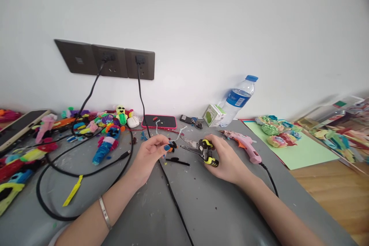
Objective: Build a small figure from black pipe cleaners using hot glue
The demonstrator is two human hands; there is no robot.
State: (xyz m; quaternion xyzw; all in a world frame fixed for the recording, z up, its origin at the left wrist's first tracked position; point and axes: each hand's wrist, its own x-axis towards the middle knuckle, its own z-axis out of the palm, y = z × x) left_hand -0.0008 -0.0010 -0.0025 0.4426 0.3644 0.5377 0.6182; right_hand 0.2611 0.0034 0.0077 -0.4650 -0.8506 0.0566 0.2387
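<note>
My left hand point(151, 155) is closed in a pinch, thumb against fingers, on a small dark fuzzy piece point(172, 145) with bits of orange; the fingers partly hide it. My right hand point(225, 157) is wrapped round the black and yellow handles of a pair of snips point(206, 150). Their pointed metal blades reach left towards the small piece, apart from it as far as I can see. A short black pipe cleaner point(178, 161) lies on the grey table between my hands. Pale grey twisted strands point(181, 132) lie just behind my left hand.
A pink glue gun point(245, 147) lies right of my right hand. Behind stand a water bottle point(236, 102) and a small box point(213, 116); a phone point(160, 121) lies near the wall. Black cables point(173, 196) cross the table. Colourful pipe-cleaner figures point(108, 144) crowd the left.
</note>
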